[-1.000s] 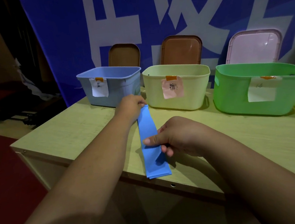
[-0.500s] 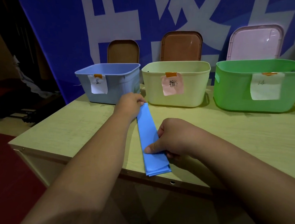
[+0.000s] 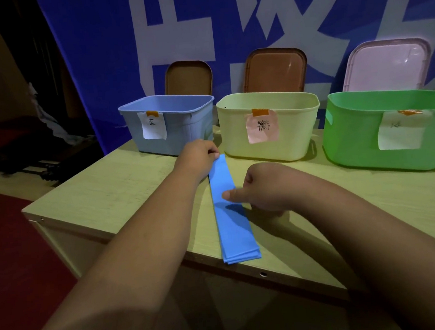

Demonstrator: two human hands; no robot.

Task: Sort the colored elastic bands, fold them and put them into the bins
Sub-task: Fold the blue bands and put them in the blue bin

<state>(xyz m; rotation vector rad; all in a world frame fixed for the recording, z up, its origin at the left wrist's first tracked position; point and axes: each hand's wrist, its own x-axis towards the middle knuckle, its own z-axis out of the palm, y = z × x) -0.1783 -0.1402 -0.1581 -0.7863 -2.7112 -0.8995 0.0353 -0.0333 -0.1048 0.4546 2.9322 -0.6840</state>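
My left hand [image 3: 200,157] pinches the upper end of the blue band [image 3: 234,231], my right hand [image 3: 263,187] its middle; slackening risks layers splaying.

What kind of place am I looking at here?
Probably a staged sorting station in a demo or event space: a blue banner with large white characters hangs behind the wooden table, where a labelled blue bin, cream bin and green bin stand in a row.
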